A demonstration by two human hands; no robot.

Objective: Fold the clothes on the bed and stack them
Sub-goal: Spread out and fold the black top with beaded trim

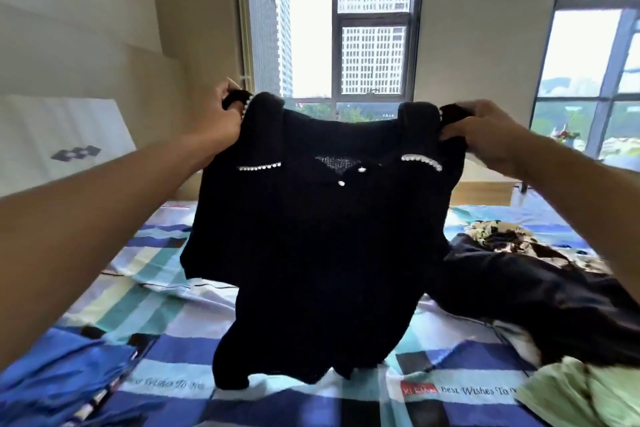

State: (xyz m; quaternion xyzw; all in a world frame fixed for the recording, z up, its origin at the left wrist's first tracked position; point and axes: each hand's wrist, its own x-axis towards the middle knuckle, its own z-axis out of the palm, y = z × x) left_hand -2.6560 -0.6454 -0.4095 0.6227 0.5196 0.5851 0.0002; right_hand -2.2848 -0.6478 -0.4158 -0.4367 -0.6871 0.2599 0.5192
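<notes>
Your left hand (221, 114) and right hand (491, 139) pinching a black top (311, 236) by its shoulders, hem low over the bed (156, 288), dark pile (536, 295) just right.

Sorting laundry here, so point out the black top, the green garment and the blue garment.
black top (322, 236), head view, middle of its front panel.
green garment (581, 392), head view, its crumpled middle.
blue garment (62, 374), head view, its upper face.
</notes>
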